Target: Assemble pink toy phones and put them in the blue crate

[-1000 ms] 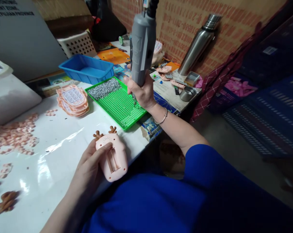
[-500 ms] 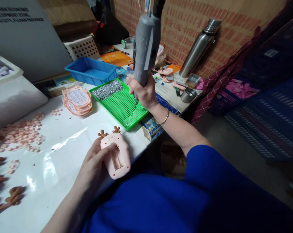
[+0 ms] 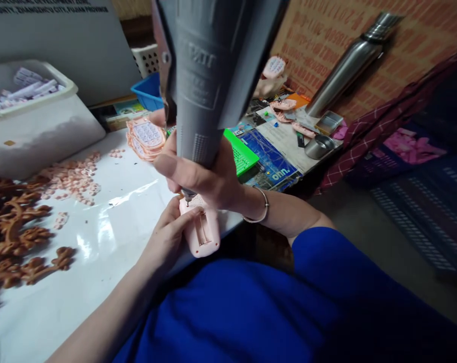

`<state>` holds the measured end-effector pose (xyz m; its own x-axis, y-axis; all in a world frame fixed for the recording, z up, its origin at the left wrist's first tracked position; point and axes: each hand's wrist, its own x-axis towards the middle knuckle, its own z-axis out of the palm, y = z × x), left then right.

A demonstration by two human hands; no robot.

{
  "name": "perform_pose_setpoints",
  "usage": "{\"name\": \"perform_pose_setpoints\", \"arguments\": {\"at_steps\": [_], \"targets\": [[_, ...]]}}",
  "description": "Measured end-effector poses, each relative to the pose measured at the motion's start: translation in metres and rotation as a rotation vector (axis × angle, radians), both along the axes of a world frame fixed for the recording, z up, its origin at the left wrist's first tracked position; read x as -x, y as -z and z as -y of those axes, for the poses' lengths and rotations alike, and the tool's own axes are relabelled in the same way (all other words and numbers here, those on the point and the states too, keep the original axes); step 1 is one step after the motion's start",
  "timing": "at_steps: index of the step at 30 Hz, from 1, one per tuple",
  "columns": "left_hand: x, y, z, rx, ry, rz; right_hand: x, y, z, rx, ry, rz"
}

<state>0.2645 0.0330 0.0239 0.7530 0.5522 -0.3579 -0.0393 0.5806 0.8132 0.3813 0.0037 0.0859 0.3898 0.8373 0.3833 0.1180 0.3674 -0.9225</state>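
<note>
A grey electric screwdriver point(image 3: 204, 75) fills the upper centre, above a pale pink toy shell point(image 3: 202, 229); a bright green perforated tray point(image 3: 241, 154) sits right of centre; a blue bin point(image 3: 147, 92) peeks at upper centre-left; brown antler pieces point(image 3: 16, 237) crowd the left edge; a silver flask point(image 3: 349, 60) leans on a brick-patterned wall at upper right; blue sleeve point(image 3: 259, 307) below

A small toy-assembly workshop: heaps of brown antlers point(image 3: 16, 237) at left of the counter point(image 3: 100, 262), stacked pink keypads point(image 3: 147, 137) upper middle, a grey power screwdriver point(image 3: 204, 75) overhead.
</note>
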Motion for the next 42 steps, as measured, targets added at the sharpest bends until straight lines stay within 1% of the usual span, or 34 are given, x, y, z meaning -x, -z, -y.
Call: {"name": "perform_pose_setpoints", "arguments": {"at_steps": [3,5,7,9,11,12,13,15,17,18,19,20,23,25,28,31,36,42], "targets": [[-0.001,-0.002,0.000,0.002,0.002,0.003,-0.001,0.007,-0.004,-0.022,-0.070,-0.074],[-0.001,-0.002,0.000,0.012,0.009,-0.008,0.000,0.013,-0.006,-0.018,-0.055,-0.037],[0.000,0.003,-0.001,0.017,-0.002,-0.034,0.001,0.019,-0.008,-0.005,-0.010,0.041],[0.002,0.010,0.000,-0.003,-0.069,-0.075,0.002,0.024,-0.009,0.030,0.001,0.121],[0.004,0.016,0.000,-0.029,-0.157,-0.104,0.003,0.028,-0.009,0.062,-0.031,0.184],[0.004,0.018,0.000,-0.030,-0.174,-0.112,0.003,0.028,-0.009,0.074,-0.041,0.191],[0.004,0.019,-0.001,-0.024,-0.163,-0.112,0.003,0.028,-0.009,0.089,-0.039,0.177],[0.004,0.016,-0.001,-0.008,-0.084,-0.097,0.002,0.025,-0.009,0.099,-0.055,0.120],[0.004,0.009,-0.001,-0.007,0.000,-0.098,-0.003,0.020,-0.008,0.058,-0.104,0.061],[0.004,0.005,-0.001,-0.011,0.022,-0.112,-0.008,0.016,-0.008,0.022,-0.122,0.041],[0.005,0.000,0.000,-0.009,0.029,-0.138,-0.014,0.013,-0.007,-0.020,-0.109,0.020],[0.007,-0.003,0.002,0.003,0.035,-0.172,-0.022,0.011,-0.007,-0.071,-0.054,-0.004],[0.015,-0.011,0.008,0.074,0.038,-0.253,-0.052,0.012,-0.007,-0.166,0.208,0.009],[0.021,-0.013,0.013,0.119,0.066,-0.289,-0.072,0.020,-0.009,-0.170,0.339,0.052],[0.026,-0.011,0.014,0.146,0.090,-0.287,-0.091,0.033,-0.011,-0.102,0.431,0.055],[0.025,-0.005,0.007,0.140,0.038,-0.221,-0.097,0.042,-0.013,-0.089,0.465,0.056],[0.022,0.004,-0.008,0.144,-0.051,-0.154,-0.098,0.047,-0.014,-0.142,0.441,0.044],[0.023,0.003,-0.010,0.185,-0.113,-0.030,-0.101,0.052,-0.017,-0.168,0.436,0.019]]}}
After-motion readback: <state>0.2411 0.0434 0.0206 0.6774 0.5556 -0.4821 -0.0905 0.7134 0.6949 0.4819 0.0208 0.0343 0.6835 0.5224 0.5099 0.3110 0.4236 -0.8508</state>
